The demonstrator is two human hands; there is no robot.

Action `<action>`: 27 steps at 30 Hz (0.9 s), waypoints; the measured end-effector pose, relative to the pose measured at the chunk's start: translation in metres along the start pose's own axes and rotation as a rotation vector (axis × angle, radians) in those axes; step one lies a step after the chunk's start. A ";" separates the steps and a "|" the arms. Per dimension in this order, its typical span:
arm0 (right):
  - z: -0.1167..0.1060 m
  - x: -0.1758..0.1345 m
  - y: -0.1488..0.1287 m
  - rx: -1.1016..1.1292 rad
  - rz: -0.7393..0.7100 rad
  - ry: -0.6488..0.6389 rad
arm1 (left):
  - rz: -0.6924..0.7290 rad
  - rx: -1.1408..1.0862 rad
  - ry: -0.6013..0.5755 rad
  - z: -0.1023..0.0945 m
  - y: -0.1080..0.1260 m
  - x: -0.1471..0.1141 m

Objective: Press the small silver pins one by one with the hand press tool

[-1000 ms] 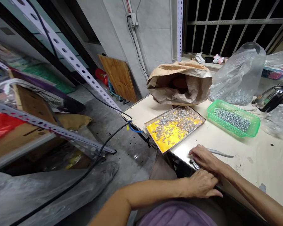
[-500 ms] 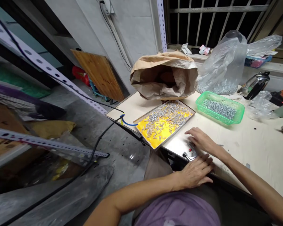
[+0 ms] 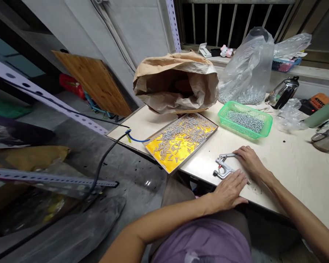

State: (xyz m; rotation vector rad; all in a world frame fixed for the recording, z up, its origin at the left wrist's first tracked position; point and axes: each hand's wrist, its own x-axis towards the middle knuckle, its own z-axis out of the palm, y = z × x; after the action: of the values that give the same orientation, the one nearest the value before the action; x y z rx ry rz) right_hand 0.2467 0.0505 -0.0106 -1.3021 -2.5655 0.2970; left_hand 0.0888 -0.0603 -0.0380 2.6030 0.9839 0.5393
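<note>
A pair of silver spring-loaded hand pliers [image 3: 225, 170], with a coil spring and a small red part near its jaw, lies on the table near the front edge. Its jaw points left and its handles spread apart to the right. My left hand [image 3: 230, 190] lies at the table edge, fingers stretched out flat over the lower handle, partly hiding it. At the tip of the upper handle, the bent fingers of my right hand [image 3: 250, 160] close on the handle's end; the palm side is hidden. Left of the pliers sits a shallow yellow-lined tray [image 3: 164, 165] strewn with small metal pins [image 3: 178, 133].
A green plastic basket [image 3: 268, 128] of similar metal pieces stands behind my hands. Further back are an open brown paper bag [image 3: 150, 95], a clear plastic bag [image 3: 252, 69], a kettle [image 3: 283, 93] and a metal mug [image 3: 327, 140]. A black cable [image 3: 104, 160] hangs at the table's left.
My right hand has moved back and right from over the pliers to the upper handle's end, so more of the pliers shows. My left hand stays by the lower handle. The view has shifted right.
</note>
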 end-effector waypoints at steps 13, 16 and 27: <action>-0.007 -0.041 -0.024 -0.022 -0.005 0.041 | -0.345 0.270 0.186 -0.090 -0.077 -0.046; -0.005 -0.056 -0.032 0.032 -0.012 0.050 | -0.479 0.371 0.148 -0.115 -0.115 -0.050; 0.006 -0.067 -0.036 0.002 -0.053 0.122 | -0.294 0.408 -0.220 -0.138 -0.145 -0.053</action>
State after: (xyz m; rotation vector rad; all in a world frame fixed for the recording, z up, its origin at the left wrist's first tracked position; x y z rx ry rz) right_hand 0.2554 -0.0255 -0.0144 -1.2097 -2.4918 0.2037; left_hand -0.0915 0.0279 0.0127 2.6993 1.4905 -0.0274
